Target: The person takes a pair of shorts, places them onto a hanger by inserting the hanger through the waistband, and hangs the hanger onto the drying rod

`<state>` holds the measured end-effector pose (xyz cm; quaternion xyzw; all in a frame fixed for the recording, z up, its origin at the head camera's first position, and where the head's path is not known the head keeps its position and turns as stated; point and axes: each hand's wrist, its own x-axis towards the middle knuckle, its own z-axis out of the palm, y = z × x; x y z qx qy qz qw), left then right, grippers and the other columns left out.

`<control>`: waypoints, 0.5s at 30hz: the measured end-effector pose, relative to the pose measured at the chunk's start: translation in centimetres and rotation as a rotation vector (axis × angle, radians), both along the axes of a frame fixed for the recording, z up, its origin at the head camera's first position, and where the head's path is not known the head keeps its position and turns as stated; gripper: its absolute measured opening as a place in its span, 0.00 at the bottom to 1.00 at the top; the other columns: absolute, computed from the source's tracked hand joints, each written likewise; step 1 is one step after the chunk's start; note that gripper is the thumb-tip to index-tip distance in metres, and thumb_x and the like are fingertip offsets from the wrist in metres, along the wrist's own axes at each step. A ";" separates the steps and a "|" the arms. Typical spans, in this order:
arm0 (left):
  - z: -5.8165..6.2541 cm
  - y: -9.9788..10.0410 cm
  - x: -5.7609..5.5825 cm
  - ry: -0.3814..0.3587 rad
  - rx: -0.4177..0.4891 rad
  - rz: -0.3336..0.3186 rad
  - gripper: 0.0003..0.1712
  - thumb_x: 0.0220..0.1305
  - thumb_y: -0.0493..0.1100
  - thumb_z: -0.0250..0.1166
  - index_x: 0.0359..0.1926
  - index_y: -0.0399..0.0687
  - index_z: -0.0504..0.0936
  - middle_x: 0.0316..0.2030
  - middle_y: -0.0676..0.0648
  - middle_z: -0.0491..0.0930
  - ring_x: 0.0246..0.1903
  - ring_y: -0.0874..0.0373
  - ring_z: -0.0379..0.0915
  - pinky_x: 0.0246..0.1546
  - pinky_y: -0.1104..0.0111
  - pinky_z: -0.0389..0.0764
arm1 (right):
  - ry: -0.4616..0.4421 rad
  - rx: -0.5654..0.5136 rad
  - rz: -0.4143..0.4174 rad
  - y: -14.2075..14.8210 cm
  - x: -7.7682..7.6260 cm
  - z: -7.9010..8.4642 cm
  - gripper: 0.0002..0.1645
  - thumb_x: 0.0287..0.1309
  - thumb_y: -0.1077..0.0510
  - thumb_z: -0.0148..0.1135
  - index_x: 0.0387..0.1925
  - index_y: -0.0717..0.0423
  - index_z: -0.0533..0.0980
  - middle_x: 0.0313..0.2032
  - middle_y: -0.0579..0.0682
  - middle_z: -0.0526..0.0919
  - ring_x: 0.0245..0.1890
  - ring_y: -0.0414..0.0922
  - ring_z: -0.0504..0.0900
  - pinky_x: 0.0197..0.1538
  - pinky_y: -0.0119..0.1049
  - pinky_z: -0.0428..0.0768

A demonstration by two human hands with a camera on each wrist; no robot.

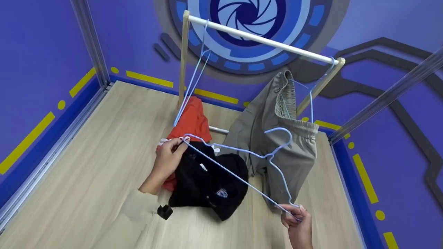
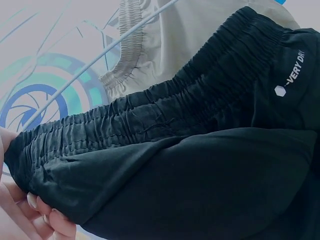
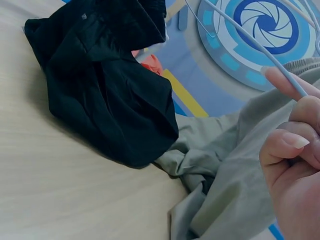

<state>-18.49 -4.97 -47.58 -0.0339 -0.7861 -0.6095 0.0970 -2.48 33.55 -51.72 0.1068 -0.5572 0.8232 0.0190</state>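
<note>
A pair of black shorts (image 1: 226, 173) hangs from my left hand (image 1: 169, 160), which pinches one end of the elastic waistband (image 2: 100, 127). One end of a light blue wire hanger (image 1: 228, 171) meets that same corner of the waistband. Fingers of my right hand (image 1: 298, 219) grip the hanger's opposite end, below and to the right. The hanger's bottom bar slants between both hands, its hook (image 1: 282, 129) pointing up. In the right wrist view the shorts (image 3: 115, 95) droop close to the table, away from the right hand (image 3: 295, 145).
Behind stands a small rack with a white rail (image 1: 256, 37). Grey trousers (image 1: 249, 121) hang at its right end on a hanger; another blue hanger (image 1: 193, 83) hangs at the left. Orange cloth (image 1: 192, 119) lies behind the left hand. Blue-purple walls enclose the wooden tabletop (image 1: 79, 173).
</note>
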 end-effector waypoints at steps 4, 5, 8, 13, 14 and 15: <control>0.0 -0.1 -0.1 0.007 -0.001 0.016 0.20 0.60 0.50 0.60 0.16 0.50 0.66 0.15 0.54 0.58 0.21 0.62 0.57 0.24 0.72 0.57 | 0.032 -0.022 0.017 0.9 0.2 -0.1 0.46 0.66 0.59 0.03 0.40 0.73 0.76 0.18 0.50 0.44 0.16 0.43 0.40 0.18 0.38 0.41; -0.1 -0.1 -0.1 0.011 -0.002 0.021 0.20 0.60 0.51 0.60 0.16 0.49 0.66 0.15 0.54 0.58 0.20 0.62 0.57 0.24 0.72 0.57 | 0.039 -0.025 0.027 1.2 0.2 -0.2 0.46 0.65 0.60 0.03 0.40 0.74 0.75 0.18 0.50 0.44 0.17 0.43 0.40 0.18 0.38 0.41; 0.0 -0.2 -0.1 0.012 0.008 0.026 0.21 0.60 0.51 0.60 0.15 0.49 0.67 0.15 0.54 0.58 0.20 0.62 0.57 0.24 0.72 0.58 | 0.058 -0.020 0.054 2.2 0.2 -0.1 0.46 0.64 0.61 0.02 0.41 0.76 0.74 0.18 0.50 0.44 0.16 0.44 0.41 0.19 0.38 0.40; 0.2 -0.3 -0.1 0.001 0.002 0.021 0.22 0.58 0.55 0.61 0.15 0.50 0.67 0.15 0.55 0.59 0.21 0.63 0.57 0.25 0.72 0.59 | 0.045 0.089 0.006 3.7 0.3 0.5 0.44 0.65 0.63 0.05 0.40 0.74 0.76 0.18 0.49 0.45 0.16 0.45 0.43 0.19 0.39 0.42; 0.3 -0.3 -0.1 0.000 -0.004 0.020 0.22 0.58 0.55 0.61 0.15 0.50 0.67 0.16 0.55 0.59 0.21 0.63 0.57 0.26 0.72 0.59 | 0.051 0.103 -0.006 3.9 0.2 0.6 0.43 0.65 0.65 0.06 0.40 0.75 0.76 0.18 0.49 0.45 0.16 0.45 0.42 0.18 0.39 0.42; 0.3 -0.3 -0.1 -0.004 -0.006 0.016 0.22 0.58 0.55 0.61 0.16 0.50 0.67 0.16 0.55 0.60 0.21 0.63 0.58 0.26 0.72 0.60 | 0.044 0.122 -0.027 4.0 0.2 0.7 0.42 0.65 0.65 0.07 0.39 0.74 0.76 0.18 0.50 0.45 0.16 0.45 0.43 0.18 0.38 0.42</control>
